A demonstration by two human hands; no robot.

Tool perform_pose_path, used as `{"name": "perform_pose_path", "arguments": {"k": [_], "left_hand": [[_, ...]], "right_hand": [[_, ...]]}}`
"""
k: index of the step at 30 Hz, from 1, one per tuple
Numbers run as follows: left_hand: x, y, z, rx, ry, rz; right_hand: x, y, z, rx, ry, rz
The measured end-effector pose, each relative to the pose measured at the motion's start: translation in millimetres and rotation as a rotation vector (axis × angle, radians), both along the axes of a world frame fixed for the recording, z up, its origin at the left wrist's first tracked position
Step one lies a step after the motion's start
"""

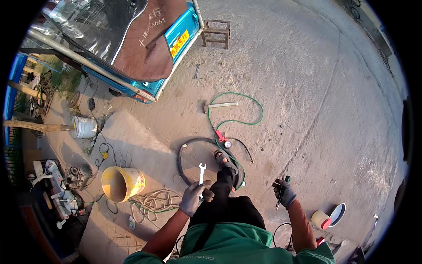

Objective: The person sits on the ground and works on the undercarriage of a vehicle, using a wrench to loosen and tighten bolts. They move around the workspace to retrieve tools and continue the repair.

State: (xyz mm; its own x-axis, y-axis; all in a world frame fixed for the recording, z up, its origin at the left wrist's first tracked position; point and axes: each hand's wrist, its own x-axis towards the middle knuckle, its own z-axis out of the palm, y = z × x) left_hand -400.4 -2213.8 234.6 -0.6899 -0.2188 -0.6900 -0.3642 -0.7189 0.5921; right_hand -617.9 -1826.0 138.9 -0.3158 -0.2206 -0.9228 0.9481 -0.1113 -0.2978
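My left hand (192,198), in a grey glove, is closed around a silver open-end wrench (201,172), its jaw end pointing up and away from me. My right hand (287,193), also gloved, grips a slim tool with a dark green handle (287,179) and a thin metal shank; its exact kind is hard to make out. On the ground ahead, a black tyre (179,160) lies around my sandalled foot (223,159). A green air hose (262,112) crosses it, with a red inflator gun (221,136) and a round gauge (227,144). A hammer (223,105) lies beyond.
A blue three-wheeler or truck bed (182,26) stands far left, near a small stool (216,31). Another wrench (196,71) lies nearby. To my left are a yellow bucket (140,180), a white bucket (85,127) and coiled rope (154,202). A basin (337,214) rests at right.
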Motion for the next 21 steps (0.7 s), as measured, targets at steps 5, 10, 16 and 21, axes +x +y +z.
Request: {"name": "perform_pose_path", "arguments": {"k": [5, 10, 16, 21], "left_hand": [[-96.1, -65.4, -40.4, -0.022, -0.053, -0.030], [-156.2, -116.9, -49.2, -0.193, -0.059, -0.022], [-240.8, -158.7, -39.6, -0.106, -0.016, 0.069], [-342.2, -183.0, -25.4, -0.016, 0.026, 0.138]], "right_hand": [[-74.0, -71.5, -36.8, 0.000, -0.031, 0.156], [-157.7, -185.4, -13.4, -0.041, 0.080, 0.402], [-258.8, -273.8, 8.9, -0.051, 0.102, 0.537], [-352.6, -307.6, -25.9, -0.052, 0.055, 0.633]]}}
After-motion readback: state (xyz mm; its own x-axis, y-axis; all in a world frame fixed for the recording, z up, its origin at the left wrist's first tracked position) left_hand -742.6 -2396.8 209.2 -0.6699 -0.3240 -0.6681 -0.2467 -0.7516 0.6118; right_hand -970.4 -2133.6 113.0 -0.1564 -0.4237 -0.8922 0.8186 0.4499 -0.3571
